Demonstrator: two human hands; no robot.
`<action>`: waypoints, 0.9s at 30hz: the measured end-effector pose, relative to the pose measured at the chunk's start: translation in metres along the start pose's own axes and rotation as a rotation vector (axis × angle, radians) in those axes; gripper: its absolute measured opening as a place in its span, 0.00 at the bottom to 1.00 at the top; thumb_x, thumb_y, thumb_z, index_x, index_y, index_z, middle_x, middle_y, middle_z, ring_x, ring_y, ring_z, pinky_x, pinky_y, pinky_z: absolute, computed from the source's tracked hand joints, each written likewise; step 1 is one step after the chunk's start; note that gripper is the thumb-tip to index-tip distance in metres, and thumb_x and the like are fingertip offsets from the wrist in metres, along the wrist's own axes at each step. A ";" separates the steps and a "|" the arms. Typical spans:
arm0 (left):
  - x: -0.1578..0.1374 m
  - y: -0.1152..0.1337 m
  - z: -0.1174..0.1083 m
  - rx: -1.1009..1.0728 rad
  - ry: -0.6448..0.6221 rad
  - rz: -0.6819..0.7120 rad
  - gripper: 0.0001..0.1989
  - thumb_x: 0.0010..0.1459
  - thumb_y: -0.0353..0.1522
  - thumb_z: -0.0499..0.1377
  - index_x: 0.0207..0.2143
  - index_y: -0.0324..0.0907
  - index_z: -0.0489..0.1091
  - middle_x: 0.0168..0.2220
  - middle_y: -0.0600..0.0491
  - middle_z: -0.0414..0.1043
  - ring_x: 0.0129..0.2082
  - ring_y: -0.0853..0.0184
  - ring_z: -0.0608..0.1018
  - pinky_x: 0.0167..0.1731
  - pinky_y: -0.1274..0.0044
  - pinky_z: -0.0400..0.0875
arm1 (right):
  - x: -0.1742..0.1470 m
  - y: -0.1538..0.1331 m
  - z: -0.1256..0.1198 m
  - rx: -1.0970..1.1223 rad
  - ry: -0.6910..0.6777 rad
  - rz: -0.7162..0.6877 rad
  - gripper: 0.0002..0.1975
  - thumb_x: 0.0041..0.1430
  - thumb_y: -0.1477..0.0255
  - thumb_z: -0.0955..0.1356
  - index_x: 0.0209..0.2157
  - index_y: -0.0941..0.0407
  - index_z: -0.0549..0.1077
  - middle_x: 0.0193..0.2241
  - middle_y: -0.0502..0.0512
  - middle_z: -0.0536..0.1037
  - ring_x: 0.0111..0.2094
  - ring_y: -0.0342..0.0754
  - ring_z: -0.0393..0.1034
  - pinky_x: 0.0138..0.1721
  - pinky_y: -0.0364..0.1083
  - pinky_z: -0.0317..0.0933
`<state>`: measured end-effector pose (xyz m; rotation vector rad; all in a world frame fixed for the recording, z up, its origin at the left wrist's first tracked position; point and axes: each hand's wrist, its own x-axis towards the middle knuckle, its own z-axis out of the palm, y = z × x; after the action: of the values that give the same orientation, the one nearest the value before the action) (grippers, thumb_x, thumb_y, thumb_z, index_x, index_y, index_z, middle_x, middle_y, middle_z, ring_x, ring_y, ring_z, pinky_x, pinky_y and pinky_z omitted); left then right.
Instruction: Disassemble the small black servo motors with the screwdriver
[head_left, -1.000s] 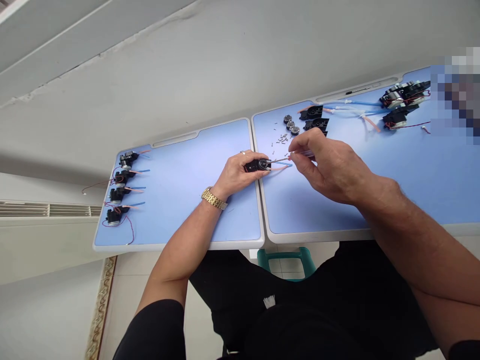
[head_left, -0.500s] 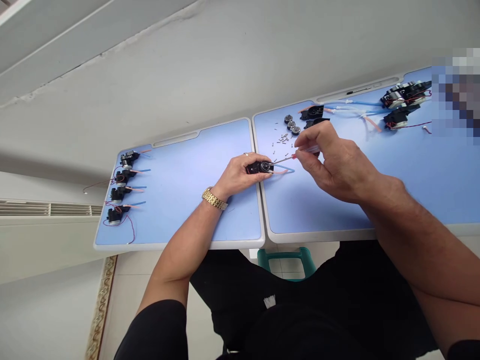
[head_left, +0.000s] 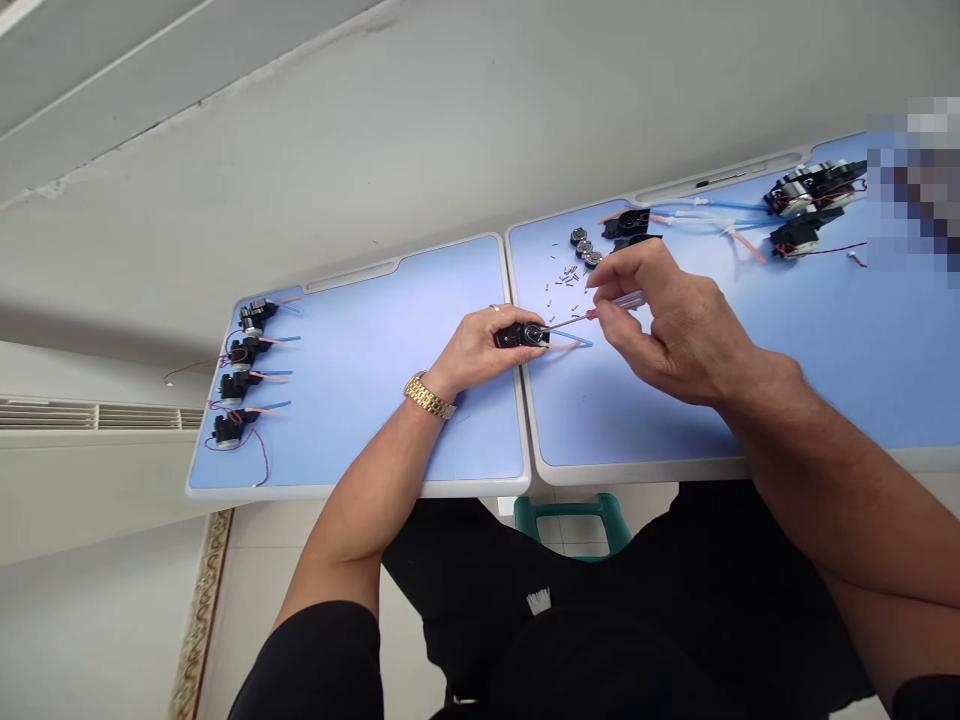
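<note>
Near the seam between two blue tabletops, my left hand [head_left: 480,348] grips a small black housing [head_left: 512,336] with a round metal part at its right end. A blue and a pinkish tube [head_left: 571,338] stick out of it to the right. My right hand [head_left: 667,320] pinches a screwdriver [head_left: 616,303] with a clear handle and a red collar. Its thin shaft slants down to the left, and the tip is at the round part. Whether it sits in a screw is too small to tell. Loose screws [head_left: 570,276] lie scattered just beyond.
Three round metal parts [head_left: 585,247] and black shells [head_left: 627,223] lie behind my right hand. More black units with wires [head_left: 806,236] stand at the far right, by a blurred patch. Several finished-looking units [head_left: 238,384] line the left edge. A green stool [head_left: 615,525] is below the table.
Almost nothing differs. The screwdriver handle tilts slightly differently in my right fingers, which look a little more apart; the housing stays in my left hand.
</note>
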<state>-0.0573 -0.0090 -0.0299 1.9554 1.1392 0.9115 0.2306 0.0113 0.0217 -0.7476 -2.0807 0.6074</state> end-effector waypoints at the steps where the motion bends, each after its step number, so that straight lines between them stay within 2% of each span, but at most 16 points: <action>1: 0.000 0.000 0.000 0.007 0.000 -0.003 0.18 0.67 0.44 0.78 0.54 0.48 0.87 0.51 0.47 0.89 0.49 0.58 0.87 0.56 0.65 0.81 | 0.001 0.001 0.000 -0.016 0.006 0.008 0.09 0.75 0.68 0.70 0.53 0.46 0.74 0.41 0.53 0.86 0.36 0.55 0.84 0.39 0.54 0.76; 3: 0.000 0.000 0.000 0.023 -0.002 -0.021 0.18 0.66 0.45 0.78 0.54 0.48 0.87 0.51 0.47 0.89 0.49 0.58 0.87 0.56 0.64 0.81 | 0.001 0.003 0.001 -0.061 0.023 0.033 0.06 0.77 0.61 0.71 0.48 0.47 0.75 0.34 0.51 0.84 0.31 0.54 0.81 0.33 0.52 0.71; 5: 0.000 0.000 0.000 0.034 -0.003 -0.040 0.19 0.66 0.45 0.77 0.54 0.49 0.87 0.51 0.47 0.89 0.49 0.58 0.87 0.56 0.64 0.81 | 0.001 0.003 0.001 -0.076 0.032 0.028 0.07 0.78 0.60 0.70 0.45 0.47 0.74 0.32 0.50 0.82 0.29 0.53 0.79 0.31 0.52 0.69; 7: 0.000 0.000 0.000 0.033 -0.001 -0.049 0.18 0.66 0.45 0.77 0.55 0.49 0.87 0.51 0.48 0.89 0.49 0.58 0.87 0.56 0.64 0.81 | -0.001 0.001 0.001 -0.064 0.023 0.004 0.02 0.78 0.65 0.69 0.48 0.47 0.74 0.37 0.53 0.85 0.34 0.55 0.82 0.35 0.54 0.72; 9: 0.000 0.000 0.000 0.026 0.001 -0.044 0.18 0.66 0.45 0.77 0.54 0.49 0.87 0.50 0.48 0.89 0.48 0.58 0.87 0.55 0.64 0.82 | -0.002 -0.002 0.000 -0.059 0.003 -0.005 0.07 0.76 0.70 0.68 0.53 0.46 0.74 0.45 0.57 0.86 0.42 0.58 0.85 0.40 0.56 0.75; 11: 0.000 -0.001 0.000 0.020 0.002 -0.029 0.17 0.67 0.44 0.77 0.54 0.49 0.87 0.50 0.48 0.89 0.48 0.59 0.87 0.54 0.65 0.81 | -0.002 -0.002 0.000 -0.064 -0.008 0.008 0.09 0.77 0.70 0.69 0.54 0.46 0.74 0.50 0.59 0.87 0.44 0.58 0.85 0.42 0.56 0.76; 13: 0.000 -0.001 0.000 0.019 0.001 -0.015 0.17 0.67 0.44 0.77 0.54 0.49 0.87 0.50 0.48 0.89 0.48 0.59 0.87 0.54 0.65 0.81 | -0.001 0.000 0.000 -0.073 0.012 0.015 0.05 0.77 0.65 0.71 0.51 0.46 0.75 0.44 0.56 0.87 0.38 0.56 0.83 0.39 0.55 0.74; 16: 0.000 -0.001 0.000 0.021 0.002 -0.016 0.18 0.67 0.45 0.77 0.54 0.49 0.87 0.50 0.47 0.89 0.49 0.58 0.87 0.55 0.65 0.81 | -0.001 0.004 0.003 -0.095 0.041 0.020 0.07 0.78 0.61 0.72 0.44 0.47 0.75 0.32 0.51 0.82 0.31 0.55 0.78 0.35 0.54 0.70; 19: 0.000 -0.001 0.000 0.011 0.001 -0.034 0.18 0.66 0.45 0.77 0.54 0.49 0.87 0.51 0.47 0.89 0.49 0.58 0.87 0.56 0.64 0.81 | -0.002 0.002 0.003 -0.055 0.031 0.028 0.03 0.79 0.64 0.69 0.49 0.45 0.76 0.39 0.54 0.84 0.38 0.58 0.81 0.40 0.58 0.75; 21: 0.001 -0.001 0.000 0.004 -0.001 -0.046 0.18 0.66 0.44 0.77 0.54 0.49 0.87 0.51 0.48 0.89 0.49 0.59 0.86 0.55 0.65 0.81 | -0.003 0.000 0.002 -0.029 0.024 0.031 0.07 0.78 0.65 0.70 0.54 0.43 0.76 0.47 0.57 0.85 0.44 0.60 0.84 0.44 0.60 0.78; 23: 0.001 0.000 0.001 0.007 -0.002 -0.051 0.18 0.66 0.44 0.78 0.54 0.48 0.87 0.50 0.47 0.89 0.48 0.59 0.86 0.55 0.65 0.81 | -0.003 -0.001 0.002 -0.032 0.016 0.051 0.10 0.77 0.63 0.72 0.56 0.44 0.76 0.50 0.59 0.86 0.45 0.60 0.84 0.44 0.59 0.78; 27: 0.001 0.000 0.000 0.025 -0.005 -0.041 0.18 0.65 0.44 0.78 0.54 0.48 0.87 0.51 0.47 0.89 0.49 0.58 0.87 0.55 0.65 0.81 | -0.001 0.006 0.002 -0.096 0.036 0.054 0.09 0.77 0.58 0.73 0.47 0.48 0.77 0.36 0.54 0.85 0.34 0.56 0.81 0.36 0.55 0.73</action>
<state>-0.0568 -0.0084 -0.0300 1.9462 1.1890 0.8735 0.2310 0.0144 0.0163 -0.8658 -2.0740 0.5226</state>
